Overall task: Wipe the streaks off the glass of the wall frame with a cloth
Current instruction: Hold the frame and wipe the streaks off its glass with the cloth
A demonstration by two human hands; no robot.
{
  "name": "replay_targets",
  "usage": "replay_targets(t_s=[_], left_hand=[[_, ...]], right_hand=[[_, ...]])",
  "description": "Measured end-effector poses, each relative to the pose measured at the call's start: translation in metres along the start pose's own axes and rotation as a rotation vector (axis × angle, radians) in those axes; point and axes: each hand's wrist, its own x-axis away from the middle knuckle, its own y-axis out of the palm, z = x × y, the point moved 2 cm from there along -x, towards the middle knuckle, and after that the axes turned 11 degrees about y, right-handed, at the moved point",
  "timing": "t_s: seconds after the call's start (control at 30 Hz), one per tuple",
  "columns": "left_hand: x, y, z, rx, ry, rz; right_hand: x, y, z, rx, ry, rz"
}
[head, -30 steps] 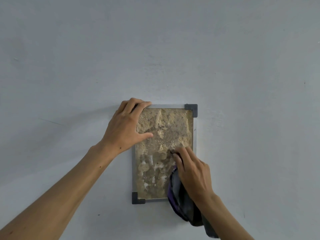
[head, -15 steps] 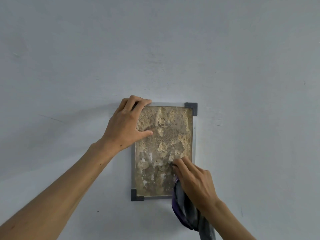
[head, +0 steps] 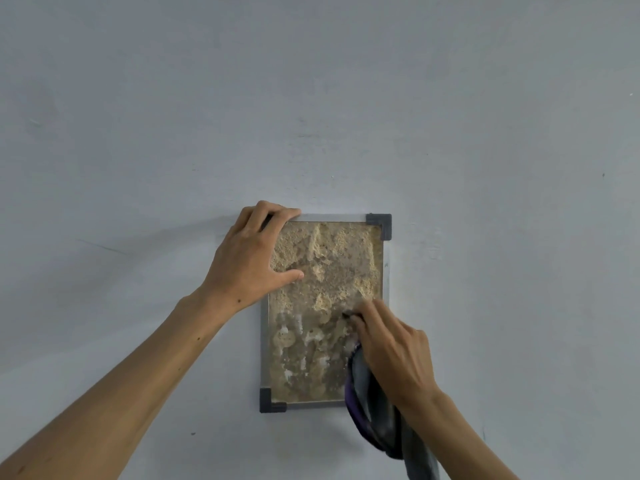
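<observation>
The wall frame (head: pixel 386 271) hangs upright on the wall, a tall rectangle with thin silver-grey edges and dark corner caps showing at the upper right and lower left. Its glass (head: pixel 329 271) is coated with tan, crumbly smears above and paler blotchy streaks below. The cloth (head: pixel 377 420), grey with a purple edge, is pressed against the glass's lower right part and hangs below the frame's bottom edge.

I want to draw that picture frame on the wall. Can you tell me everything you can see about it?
The wall frame is a tall, upright rectangle hanging flat on a pale grey wall. Its thin rim looks like silvery metal, with dark grey corner pieces showing at the top right and bottom left. Its face looks crumbly and sandy tan above, darker and blotchy with pale patches below. The left hand holds its top left corner, thumb across the face. The right hand presses a grey and purple cloth against its lower right part.
</observation>
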Motion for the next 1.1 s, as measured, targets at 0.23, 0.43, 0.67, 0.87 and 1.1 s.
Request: replay_targets(t_s=[0.23,0.43,0.67,0.87,1.1], left_hand=[[-0.001,-0.001,0.001,0.001,-0.012,-0.003],[-0.001,0.000,0.002,0.006,-0.017,-0.005],[-0.001,-0.001,0.001,0.008,-0.014,-0.015],[-0.001,0.000,0.001,0.013,-0.020,-0.014],[0.000,0.000,0.001,0.008,-0.015,-0.008]], right_hand=[[0.028,0.010,-0.004,0.001,-0.030,-0.043],[0.018,0.006,-0.006,-0.060,0.308,0.141],[0.027,0.016,-0.026,-0.022,0.156,0.084],[0.035,0.025,-0.038,-0.120,0.413,0.140],[0.035,0.025,-0.026,-0.078,0.473,0.163]])
